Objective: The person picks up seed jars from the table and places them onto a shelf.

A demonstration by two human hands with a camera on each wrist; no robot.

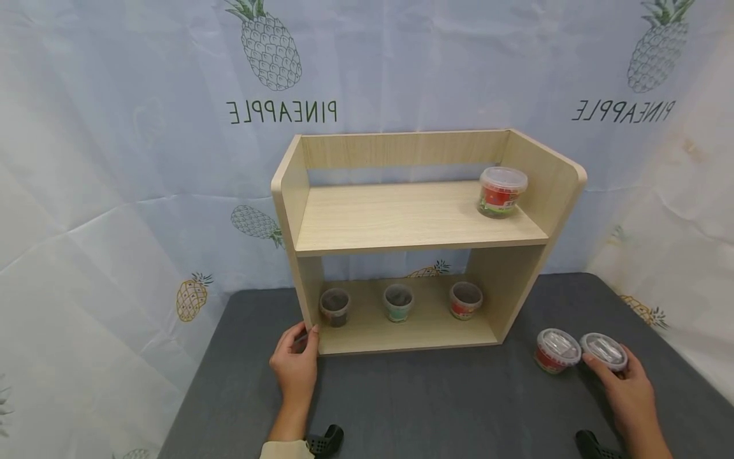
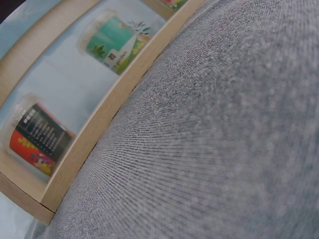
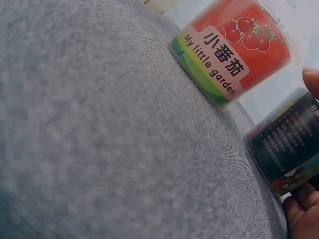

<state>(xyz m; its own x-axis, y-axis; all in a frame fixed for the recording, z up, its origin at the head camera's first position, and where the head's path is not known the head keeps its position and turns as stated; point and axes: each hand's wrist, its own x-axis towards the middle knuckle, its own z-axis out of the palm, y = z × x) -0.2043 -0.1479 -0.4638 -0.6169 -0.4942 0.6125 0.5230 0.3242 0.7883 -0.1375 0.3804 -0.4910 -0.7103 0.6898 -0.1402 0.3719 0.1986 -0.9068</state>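
The left hand point(image 1: 295, 370) rests at the lower left front corner of a two-tier wooden shelf point(image 1: 404, 247), thumb at the panel's front edge and fingers along its outer side. Over on the right, the right hand point(image 1: 633, 392) holds a clear-lidded plastic tub point(image 1: 604, 350) between thumb and fingers. In the right wrist view that tub point(image 3: 289, 142) has a dark printed label, with its base close to the cloth. Beside it stands a red tomato-print tub point(image 1: 557, 350), labelled "My little garden"; it is also lidded. The left hand is outside the left wrist view.
On the lower tier stand a dark tub point(image 1: 335, 306), a green tub point(image 1: 398, 302) and a red tub point(image 1: 466, 300), spaced apart. A larger lidded tub point(image 1: 502, 192) sits at the upper tier's right end. Grey cloth point(image 1: 424, 408) covers the table; a pineapple-print curtain point(image 1: 401, 64) hangs behind.
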